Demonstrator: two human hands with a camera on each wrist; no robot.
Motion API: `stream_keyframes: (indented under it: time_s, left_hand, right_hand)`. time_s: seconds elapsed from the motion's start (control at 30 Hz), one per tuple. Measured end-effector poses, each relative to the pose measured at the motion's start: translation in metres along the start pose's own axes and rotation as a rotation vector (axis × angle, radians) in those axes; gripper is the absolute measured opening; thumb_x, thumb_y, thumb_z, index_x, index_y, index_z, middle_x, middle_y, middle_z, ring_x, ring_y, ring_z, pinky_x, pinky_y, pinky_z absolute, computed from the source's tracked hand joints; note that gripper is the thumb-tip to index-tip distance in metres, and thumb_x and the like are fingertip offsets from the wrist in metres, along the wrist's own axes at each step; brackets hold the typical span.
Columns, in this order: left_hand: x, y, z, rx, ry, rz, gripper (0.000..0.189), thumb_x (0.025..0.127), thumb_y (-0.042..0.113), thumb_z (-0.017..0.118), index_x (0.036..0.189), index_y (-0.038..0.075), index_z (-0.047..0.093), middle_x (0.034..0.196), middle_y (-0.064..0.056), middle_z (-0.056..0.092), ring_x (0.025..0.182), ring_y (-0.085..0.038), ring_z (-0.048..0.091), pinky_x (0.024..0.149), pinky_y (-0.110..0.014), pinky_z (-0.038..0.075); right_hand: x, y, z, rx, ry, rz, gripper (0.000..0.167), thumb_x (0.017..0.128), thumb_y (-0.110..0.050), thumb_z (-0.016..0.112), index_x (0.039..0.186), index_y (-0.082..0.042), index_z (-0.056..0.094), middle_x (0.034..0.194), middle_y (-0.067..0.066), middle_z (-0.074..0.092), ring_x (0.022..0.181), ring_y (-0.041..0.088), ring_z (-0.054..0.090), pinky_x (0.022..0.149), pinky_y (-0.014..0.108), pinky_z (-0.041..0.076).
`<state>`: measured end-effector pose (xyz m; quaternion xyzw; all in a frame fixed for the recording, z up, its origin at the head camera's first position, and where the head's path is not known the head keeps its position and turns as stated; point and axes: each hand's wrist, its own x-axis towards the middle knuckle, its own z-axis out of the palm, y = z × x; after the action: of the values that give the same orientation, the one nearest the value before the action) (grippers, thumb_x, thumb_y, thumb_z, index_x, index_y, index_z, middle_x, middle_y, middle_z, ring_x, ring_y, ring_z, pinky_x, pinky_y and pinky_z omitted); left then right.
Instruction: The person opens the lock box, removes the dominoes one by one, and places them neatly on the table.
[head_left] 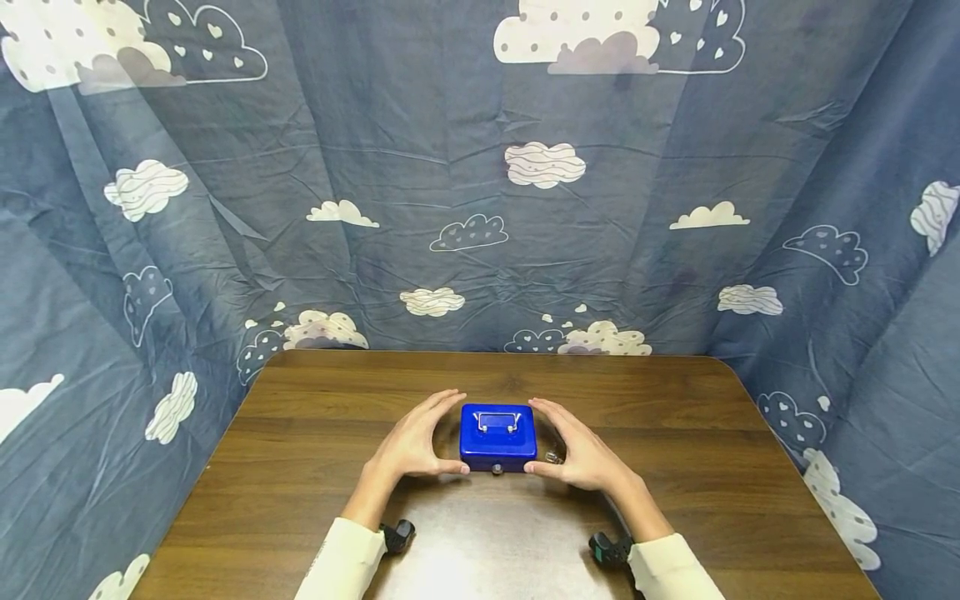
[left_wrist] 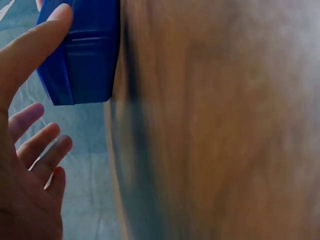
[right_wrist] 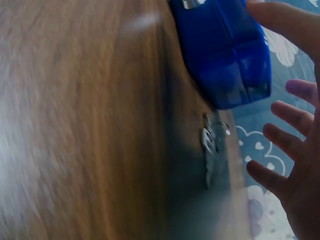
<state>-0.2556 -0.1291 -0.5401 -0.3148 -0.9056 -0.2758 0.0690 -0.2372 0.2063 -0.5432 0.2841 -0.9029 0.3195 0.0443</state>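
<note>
A blue metal cash box [head_left: 498, 443] with a wire handle on its lid and a lock at the front is at the middle of the table. My left hand [head_left: 414, 437] holds its left side, thumb at the front corner and index finger at the back. On the opposite side, my right hand [head_left: 585, 450] grips the box likewise between thumb and index finger. The other fingers of both hands spread away from the box in the wrist views. Beside the right hand lie small metal keys [right_wrist: 208, 142], close to the box's right side.
The brown wooden table [head_left: 315, 417] has its far edge behind the box. A dark blue curtain [head_left: 412, 167] with cloud prints hangs behind and at both sides. Dark wrist cameras [head_left: 397, 536] are strapped by the cream sleeves [head_left: 342, 558].
</note>
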Motion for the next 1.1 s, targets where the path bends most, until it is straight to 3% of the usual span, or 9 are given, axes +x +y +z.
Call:
stream_keyframes:
  time_s: [0.3, 0.7, 1.1]
  left_hand:
    - [0.0, 0.001, 0.011, -0.081, 0.0, 0.037, 0.109, 0.065, 0.048, 0.095, 0.154, 0.009, 0.046, 0.153, -0.011, 0.054, 0.141, -0.031, 0.052, 0.117, -0.052, 0.048]
    - [-0.003, 0.003, 0.015, -0.059, 0.058, 0.058, 0.107, 0.065, 0.047, 0.094, 0.152, 0.004, 0.048, 0.144, -0.012, 0.059, 0.133, -0.03, 0.058, 0.114, -0.048, 0.051]
    - [-0.008, 0.0, 0.021, -0.097, 0.032, -0.011, 0.106, 0.067, 0.048, 0.093, 0.153, 0.006, 0.046, 0.15, -0.011, 0.057, 0.139, -0.03, 0.054, 0.116, -0.05, 0.049]
  right_hand:
    - [0.002, -0.002, 0.016, 0.026, 0.014, 0.006, 0.088, 0.083, -0.05, 0.083, 0.154, -0.018, 0.045, 0.159, 0.008, 0.045, 0.146, 0.032, 0.045, 0.119, 0.058, 0.043]
    - [0.003, -0.005, 0.02, 0.07, 0.025, -0.031, 0.086, 0.083, -0.045, 0.083, 0.154, -0.015, 0.046, 0.16, 0.014, 0.043, 0.147, 0.036, 0.043, 0.12, 0.061, 0.04]
    - [-0.001, -0.006, 0.019, 0.062, 0.026, -0.004, 0.095, 0.076, -0.036, 0.09, 0.156, -0.015, 0.043, 0.158, 0.012, 0.045, 0.146, 0.036, 0.045, 0.12, 0.06, 0.04]
